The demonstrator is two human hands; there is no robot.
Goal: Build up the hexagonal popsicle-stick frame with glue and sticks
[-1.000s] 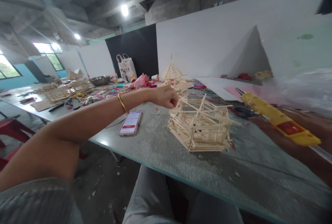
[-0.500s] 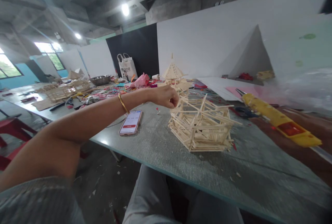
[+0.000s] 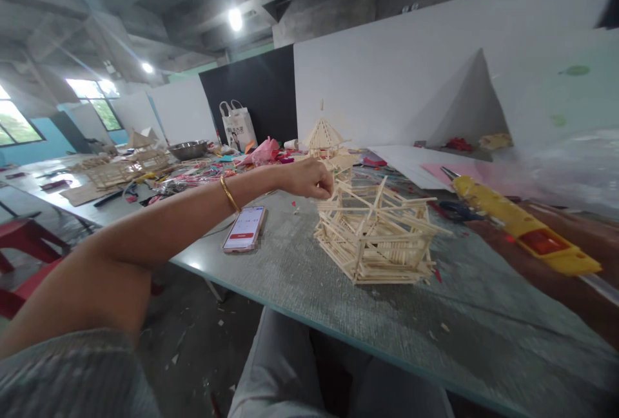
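Observation:
My left hand (image 3: 309,179) reaches across the table with its fingers curled closed at the far left top corner of a small house-like frame of thin wooden sticks (image 3: 374,237). Whatever those fingers grip is hidden from this side. The stick frame stands on the table, with an open top of crossing sticks. At the right, my right hand (image 3: 532,269) is wrapped round a yellow hot glue gun (image 3: 512,218). The gun's metal nozzle points up and left, apart from the frame.
A phone (image 3: 244,229) lies left of the frame. Behind stands a stick model with a pointed roof (image 3: 323,135). Coloured scraps, a metal bowl (image 3: 188,149) and a white bag (image 3: 238,126) sit farther back. Dark-handled scissors (image 3: 459,210) lie near the glue gun.

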